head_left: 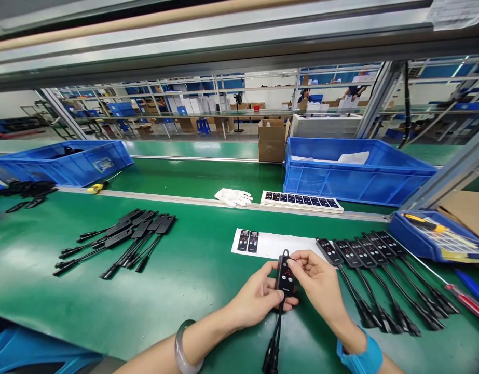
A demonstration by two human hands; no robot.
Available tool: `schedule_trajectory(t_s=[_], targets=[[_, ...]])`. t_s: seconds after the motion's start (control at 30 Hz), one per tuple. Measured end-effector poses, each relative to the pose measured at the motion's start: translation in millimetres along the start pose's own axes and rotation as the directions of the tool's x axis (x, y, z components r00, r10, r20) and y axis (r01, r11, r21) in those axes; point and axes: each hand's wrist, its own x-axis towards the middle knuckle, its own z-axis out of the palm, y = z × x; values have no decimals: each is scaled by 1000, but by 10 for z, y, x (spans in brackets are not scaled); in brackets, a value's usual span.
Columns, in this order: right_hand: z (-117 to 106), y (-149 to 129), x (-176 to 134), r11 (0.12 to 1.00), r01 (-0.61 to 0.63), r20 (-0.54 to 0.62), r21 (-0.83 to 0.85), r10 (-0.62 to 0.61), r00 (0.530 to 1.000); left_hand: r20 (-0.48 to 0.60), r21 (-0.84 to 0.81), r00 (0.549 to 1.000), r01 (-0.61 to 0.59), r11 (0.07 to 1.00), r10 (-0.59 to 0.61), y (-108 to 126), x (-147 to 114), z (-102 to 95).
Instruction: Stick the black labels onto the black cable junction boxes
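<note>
Between both hands is a small black controller box [286, 278] with a hanging loop on top and two cables running down. My left hand [258, 293] is wrapped around its left side and lower end. At its upper right edge, the thumb and fingers of my right hand [315, 275] pinch it, the thumb lying on its printed face. Just behind lies a white label sheet [276, 245] with two black labels at its left end. To the right, several labelled controllers [364, 254] lie in a row, cables toward me.
Several controllers with plain faces [140, 228] lie at left. Farther back are a white glove [234, 197], a stack of label sheets [301, 201], a large blue bin [356, 171] and another blue bin [68, 163]. A blue tray [437, 236] and a red-handled screwdriver [467, 301] are at right.
</note>
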Motion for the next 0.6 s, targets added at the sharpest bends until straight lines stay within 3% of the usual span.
schedule_trajectory(t_s=[0.37, 0.6], targets=[[-8, -51, 12, 999, -14, 1, 31, 14, 1000, 2, 5, 1000, -6, 1000, 6, -2, -9, 5], [-9, -68, 34, 990, -93, 60, 106, 87, 994, -4, -20, 1000, -11, 1000, 11, -2, 6, -6]])
